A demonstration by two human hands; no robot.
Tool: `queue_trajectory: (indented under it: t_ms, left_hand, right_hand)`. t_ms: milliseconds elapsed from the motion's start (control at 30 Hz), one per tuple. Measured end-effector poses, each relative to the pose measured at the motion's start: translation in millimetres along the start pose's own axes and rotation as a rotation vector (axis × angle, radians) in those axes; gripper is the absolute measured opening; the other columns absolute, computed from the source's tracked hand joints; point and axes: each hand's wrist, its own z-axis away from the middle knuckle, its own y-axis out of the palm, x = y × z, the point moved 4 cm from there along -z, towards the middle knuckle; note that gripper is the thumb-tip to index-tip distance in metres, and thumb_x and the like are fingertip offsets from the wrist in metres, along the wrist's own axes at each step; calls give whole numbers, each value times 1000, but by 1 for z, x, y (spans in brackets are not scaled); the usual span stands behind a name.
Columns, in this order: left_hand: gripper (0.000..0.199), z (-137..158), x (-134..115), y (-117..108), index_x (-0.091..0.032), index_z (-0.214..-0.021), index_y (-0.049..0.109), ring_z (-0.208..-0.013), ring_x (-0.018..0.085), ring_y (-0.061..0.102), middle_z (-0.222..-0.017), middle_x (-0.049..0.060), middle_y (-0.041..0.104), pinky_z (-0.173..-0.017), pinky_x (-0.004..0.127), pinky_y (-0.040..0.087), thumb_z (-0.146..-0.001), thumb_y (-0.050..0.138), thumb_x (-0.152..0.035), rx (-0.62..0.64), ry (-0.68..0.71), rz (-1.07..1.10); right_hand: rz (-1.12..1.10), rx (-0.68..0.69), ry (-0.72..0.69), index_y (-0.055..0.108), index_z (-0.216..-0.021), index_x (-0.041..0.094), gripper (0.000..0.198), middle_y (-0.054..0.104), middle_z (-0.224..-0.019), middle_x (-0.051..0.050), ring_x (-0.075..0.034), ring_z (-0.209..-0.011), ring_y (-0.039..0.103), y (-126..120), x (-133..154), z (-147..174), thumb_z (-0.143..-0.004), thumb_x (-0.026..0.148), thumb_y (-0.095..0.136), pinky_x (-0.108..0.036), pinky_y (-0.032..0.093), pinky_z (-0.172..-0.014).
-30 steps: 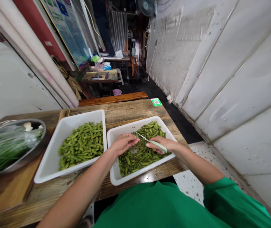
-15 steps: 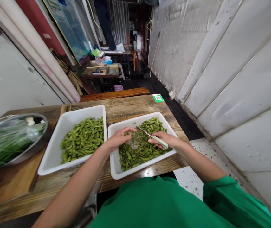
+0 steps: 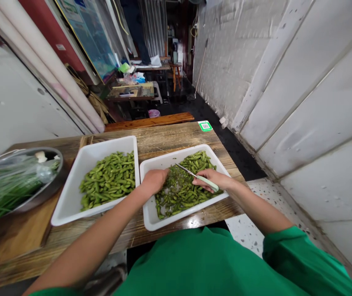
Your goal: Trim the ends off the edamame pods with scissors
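My right hand (image 3: 211, 181) is wrapped round a pair of scissors (image 3: 207, 182) with pale green handles. The slim metal blades point up and left over the right white tray (image 3: 151, 222). In that tray lie green soybean pods (image 3: 191, 196), wet and mixed with small loose bits. My left hand (image 3: 155, 181) is over the tray's left part, back of the hand upward, fingers curled down and closed at the pods. Whatever those fingers hold is hidden. To the left, a second white tray (image 3: 66, 205) contains a heap of cleaner-looking soybean pods (image 3: 109, 179).
A metal bowl (image 3: 59, 172) with bagged green vegetables (image 3: 12, 181) stands at far left, by a wooden board (image 3: 18, 242). Both trays rest on a wooden table (image 3: 169, 133). Beyond it are a bench (image 3: 151, 121) and a cluttered table (image 3: 132, 92). A pale wall (image 3: 287, 123) runs along the right.
My left hand has turned over and its spread fingers have curled down into the pods. Pods and bits near it have shifted. My right hand with the scissors has hardly moved.
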Motion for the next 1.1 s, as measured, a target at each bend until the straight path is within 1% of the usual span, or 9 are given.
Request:
queue_trajectory:
  t_ms: [67,100,200,300,433,567,733,900,1100]
  left_hand:
    - [43,-2,4,-7,-20,-108,57,-78,20,58,-82,7,66,-70,25,37,-66,58,-21,-21,24,83]
    - [40,-2,4,-9,-21,-105,60,-76,19,57,-83,5,65,-68,24,37,-65,60,-25,2,60,126]
    - [24,7,-11,-4,-20,-77,67,-64,15,56,-73,2,64,-59,21,35,-64,61,-39,183,195,243]
    - [21,18,-31,10,-18,-61,65,-55,13,52,-59,1,62,-56,22,34,-61,63,-39,329,277,196]
    - [7,18,-34,11,-16,-61,65,-64,17,56,-63,6,64,-63,25,35,-62,60,-20,222,226,-66]
    - [17,9,-14,-10,-14,-66,66,-71,20,58,-71,12,66,-67,28,36,-67,49,-11,70,48,-243]
    - [19,-11,-22,-13,-18,-77,69,-74,19,59,-78,10,67,-69,27,37,-72,50,-22,41,156,-109]
    - [15,-31,-31,4,-15,-65,67,-74,23,59,-73,13,66,-72,30,36,-67,52,-14,51,115,-63]
    - [3,-25,-17,1,-17,-56,60,-69,20,56,-63,7,63,-68,28,36,-59,59,-15,10,24,116]
  right_hand:
    - [-8,-8,1,50,-70,14,36,44,-46,8,-4,-31,39,0,0,0,-64,46,65,-15,31,-28]
    - [-13,-13,-2,50,-71,14,35,44,-45,8,-4,-31,39,-1,0,0,-64,46,65,-15,31,-28]
    - [-15,-18,-19,52,-72,14,34,42,-44,8,-4,-31,38,-2,0,0,-63,44,66,-15,32,-28]
    - [-6,-10,-20,52,-73,14,33,42,-45,8,-4,-31,38,-2,1,0,-63,42,67,-16,32,-28]
    - [9,-23,-8,52,-71,14,33,42,-44,8,-4,-30,38,-2,2,1,-63,43,66,-16,31,-28]
    - [23,-34,-9,52,-70,14,34,42,-44,8,-4,-31,38,-3,2,2,-63,44,66,-15,32,-28]
    - [22,-31,-23,51,-71,14,34,42,-44,8,-4,-31,38,-3,1,1,-64,45,65,-15,32,-28]
    - [38,-39,-12,51,-70,14,34,43,-45,8,-4,-31,38,-3,2,1,-63,44,67,-15,31,-28]
    - [59,-48,-11,50,-70,14,35,43,-44,7,-4,-31,38,-3,4,2,-63,44,66,-15,30,-28]
